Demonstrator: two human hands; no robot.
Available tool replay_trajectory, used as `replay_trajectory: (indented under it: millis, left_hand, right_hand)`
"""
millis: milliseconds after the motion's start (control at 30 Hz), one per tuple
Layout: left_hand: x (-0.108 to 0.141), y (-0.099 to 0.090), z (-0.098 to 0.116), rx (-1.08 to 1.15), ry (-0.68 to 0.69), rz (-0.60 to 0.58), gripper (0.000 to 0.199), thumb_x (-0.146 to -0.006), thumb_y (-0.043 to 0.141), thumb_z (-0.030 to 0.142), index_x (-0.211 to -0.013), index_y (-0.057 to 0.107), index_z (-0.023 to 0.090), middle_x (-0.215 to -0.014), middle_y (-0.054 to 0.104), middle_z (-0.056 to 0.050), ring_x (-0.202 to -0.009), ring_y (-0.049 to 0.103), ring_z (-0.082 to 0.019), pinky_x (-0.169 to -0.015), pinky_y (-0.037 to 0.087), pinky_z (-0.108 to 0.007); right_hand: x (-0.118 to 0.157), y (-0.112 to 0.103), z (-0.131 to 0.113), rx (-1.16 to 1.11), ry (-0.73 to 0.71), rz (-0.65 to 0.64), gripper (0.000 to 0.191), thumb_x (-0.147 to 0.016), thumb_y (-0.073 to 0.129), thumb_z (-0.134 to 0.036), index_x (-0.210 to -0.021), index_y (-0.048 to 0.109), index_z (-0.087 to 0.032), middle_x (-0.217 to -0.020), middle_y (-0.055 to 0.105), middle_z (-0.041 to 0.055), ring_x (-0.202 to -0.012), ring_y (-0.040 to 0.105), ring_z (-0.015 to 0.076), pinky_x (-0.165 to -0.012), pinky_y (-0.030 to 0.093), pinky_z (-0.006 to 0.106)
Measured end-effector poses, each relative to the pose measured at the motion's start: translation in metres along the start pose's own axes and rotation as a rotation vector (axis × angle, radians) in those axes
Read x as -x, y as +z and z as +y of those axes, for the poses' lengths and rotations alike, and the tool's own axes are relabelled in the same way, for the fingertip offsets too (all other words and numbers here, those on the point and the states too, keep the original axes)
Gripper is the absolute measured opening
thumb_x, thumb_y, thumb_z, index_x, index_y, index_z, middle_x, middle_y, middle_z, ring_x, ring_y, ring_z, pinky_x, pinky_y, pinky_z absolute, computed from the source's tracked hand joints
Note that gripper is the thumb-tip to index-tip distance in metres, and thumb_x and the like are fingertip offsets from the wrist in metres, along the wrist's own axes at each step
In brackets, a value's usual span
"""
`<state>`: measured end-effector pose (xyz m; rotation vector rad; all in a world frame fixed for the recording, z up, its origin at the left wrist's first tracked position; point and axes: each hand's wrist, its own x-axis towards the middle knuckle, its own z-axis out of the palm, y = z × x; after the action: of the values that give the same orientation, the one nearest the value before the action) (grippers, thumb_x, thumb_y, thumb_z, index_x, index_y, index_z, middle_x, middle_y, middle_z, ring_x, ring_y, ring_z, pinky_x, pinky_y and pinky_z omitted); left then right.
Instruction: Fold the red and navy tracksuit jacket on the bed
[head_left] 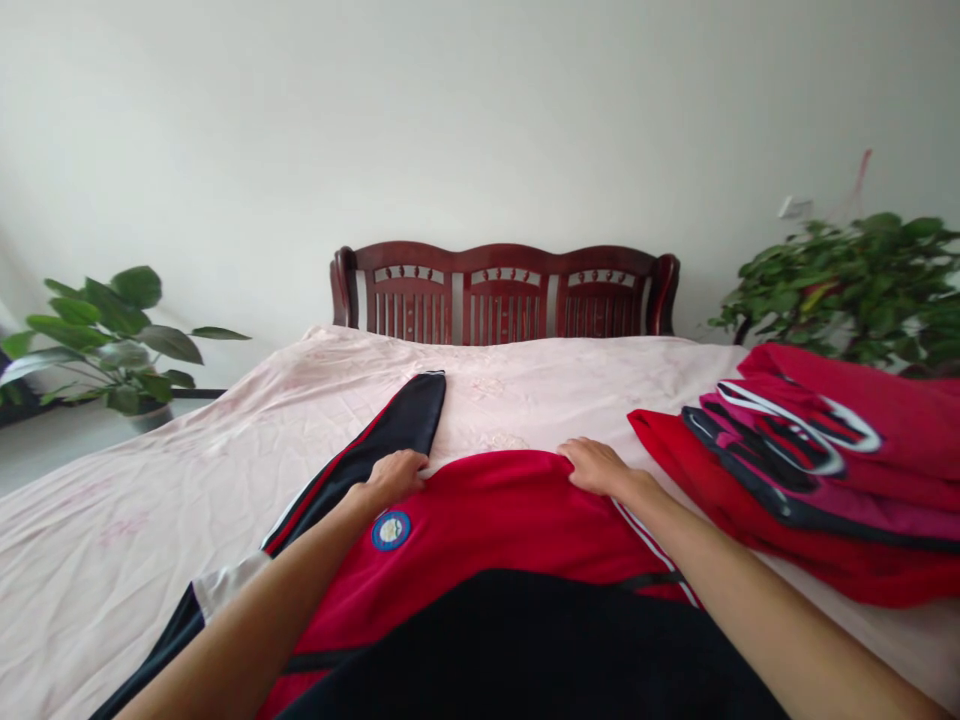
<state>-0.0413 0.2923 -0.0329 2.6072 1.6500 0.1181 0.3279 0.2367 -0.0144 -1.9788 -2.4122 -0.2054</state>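
A red garment (510, 510) with a round blue and white badge (391, 531) lies spread on the bed in front of me. My left hand (394, 474) grips its far edge at the left, above the badge. At the right, my right hand (596, 466) holds the same far edge, its fingers closed on the cloth. A dark sleeve (397, 425) with red and white stripes stretches away beyond my left hand. White stripes run down the garment's right side. Dark cloth covers the near part of the view, hiding the garment's lower portion.
A stack of folded red, pink and dark clothes (840, 450) sits on the bed at the right. The pale bedsheet (172, 500) reaches a dark wooden headboard (504, 290). Leafy plants stand at the left (120, 330) and right (862, 285).
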Motion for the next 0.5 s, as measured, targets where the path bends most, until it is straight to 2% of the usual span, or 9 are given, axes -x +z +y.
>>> replay_trajectory:
  millis: [100, 200, 267, 333, 400, 500]
  left_hand:
    - [0.022, 0.003, 0.004, -0.057, 0.054, 0.066, 0.030, -0.084, 0.048, 0.012, -0.105, 0.066, 0.025, -0.105, 0.070, -0.007, -0.097, 0.067, -0.024, -0.075, 0.046, -0.031]
    - [0.046, 0.010, 0.005, -0.107, 0.122, 0.107, 0.031, -0.089, 0.041, 0.008, -0.105, 0.064, 0.022, -0.099, 0.069, -0.008, -0.092, 0.065, -0.023, -0.079, 0.045, -0.033]
    - [0.059, 0.015, 0.003, -0.127, 0.164, 0.130, 0.028, -0.092, 0.042, 0.009, -0.104, 0.064, 0.021, -0.098, 0.068, -0.009, -0.092, 0.063, -0.023, -0.083, 0.043, -0.035]
    - [0.070, 0.018, 0.002, -0.179, 0.227, 0.165, 0.025, -0.094, 0.042, 0.011, -0.104, 0.064, 0.020, -0.096, 0.068, -0.009, -0.091, 0.062, -0.024, -0.083, 0.042, -0.036]
    - [0.079, 0.019, 0.002, -0.250, 0.306, 0.201, 0.024, -0.096, 0.042, 0.012, -0.102, 0.063, 0.018, -0.092, 0.067, -0.008, -0.087, 0.061, -0.024, -0.079, 0.042, -0.036]
    - [0.092, 0.013, 0.006, -0.248, 0.397, 0.177, 0.024, -0.096, 0.040, 0.012, -0.098, 0.063, 0.018, -0.089, 0.067, -0.006, -0.081, 0.062, -0.022, -0.075, 0.041, -0.034]
  right_hand:
    - [0.026, -0.003, -0.006, 0.057, -0.051, 0.088, 0.034, -0.080, 0.047, -0.002, -0.103, 0.067, -0.017, -0.107, 0.066, 0.0110, -0.102, 0.057, 0.0226, -0.089, 0.041, 0.032]
    - [0.057, 0.004, -0.008, 0.164, -0.211, 0.246, 0.032, -0.088, 0.041, -0.003, -0.100, 0.067, -0.017, -0.095, 0.065, 0.0096, -0.091, 0.056, 0.0234, -0.083, 0.041, 0.034]
    - [0.077, 0.012, -0.008, 0.205, -0.329, 0.359, 0.031, -0.089, 0.042, -0.004, -0.105, 0.066, -0.017, -0.091, 0.063, 0.0084, -0.086, 0.054, 0.0234, -0.079, 0.041, 0.035]
    - [0.094, 0.019, -0.007, 0.196, -0.385, 0.412, 0.035, -0.088, 0.044, -0.003, -0.113, 0.065, -0.017, -0.091, 0.063, 0.0080, -0.084, 0.053, 0.0233, -0.078, 0.042, 0.035]
    - [0.108, 0.020, -0.005, 0.150, -0.388, 0.397, 0.045, -0.082, 0.045, 0.001, -0.119, 0.063, -0.017, -0.094, 0.064, 0.0082, -0.086, 0.054, 0.0233, -0.080, 0.043, 0.035]
    - [0.121, 0.009, -0.004, 0.015, -0.308, 0.245, 0.061, -0.066, 0.046, 0.005, -0.118, 0.065, -0.020, -0.100, 0.065, 0.0074, -0.095, 0.056, 0.0234, -0.087, 0.043, 0.036]
